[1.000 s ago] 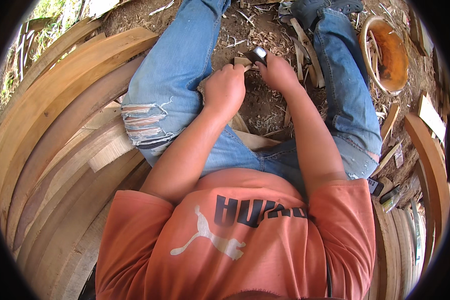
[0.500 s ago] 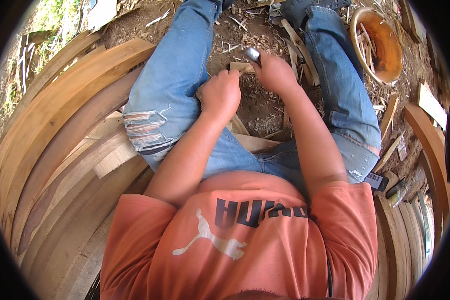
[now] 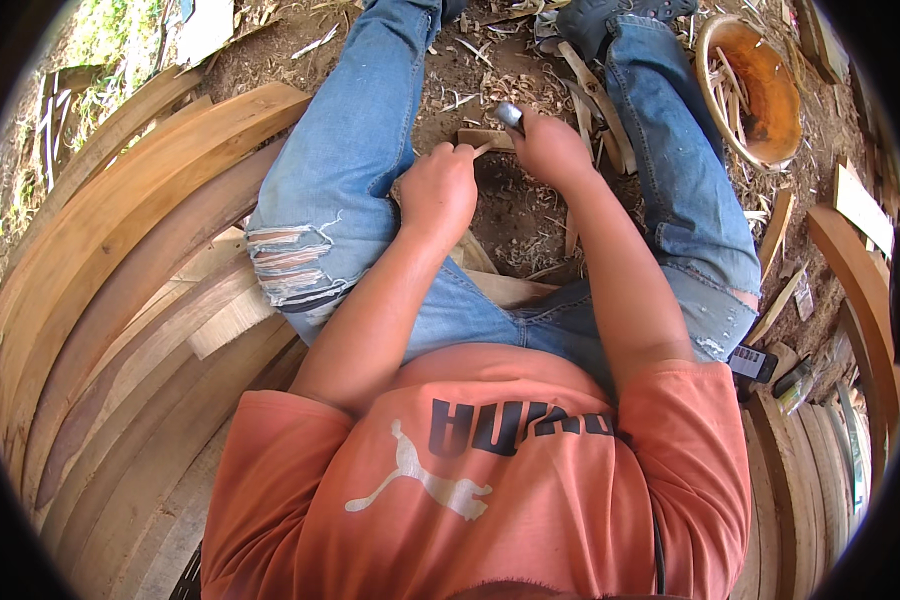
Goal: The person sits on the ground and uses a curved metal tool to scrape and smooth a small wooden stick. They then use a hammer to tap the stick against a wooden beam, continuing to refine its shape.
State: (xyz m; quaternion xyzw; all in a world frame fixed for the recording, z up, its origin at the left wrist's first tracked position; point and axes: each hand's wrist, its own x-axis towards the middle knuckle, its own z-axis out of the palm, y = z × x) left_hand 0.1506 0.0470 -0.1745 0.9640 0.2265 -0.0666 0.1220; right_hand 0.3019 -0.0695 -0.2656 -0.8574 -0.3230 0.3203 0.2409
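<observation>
Left hand: clamping on a slim wooden strip at 12 o'clock; the pale tip is projecting past the fingers, angling toward 2 o'clock.
Right hand: gripping a tool at 1 o'clock; a rounded silvery end is showing past the thumb, the remainder is hiding in the grip, and its kind cannot be told.
Spacing: both hands are working near each other but standing apart.
Wood piece: lying at 12 o'clock, just beyond the strip; its right end is running up to the right hand, and contact cannot be told.
Jeans: spreading toward 11 and 2 o'clock, the left knee showing frayed tears.
Ground: carrying scattered shavings between the legs; long offcuts are lying at 1 o'clock.
Round container: standing at 2 o'clock, orange-brown, holding thin sticks.
Curved planks: stacking up from 7 to 10 o'clock.
Phone: lying at 3 o'clock, beside the right leg.
</observation>
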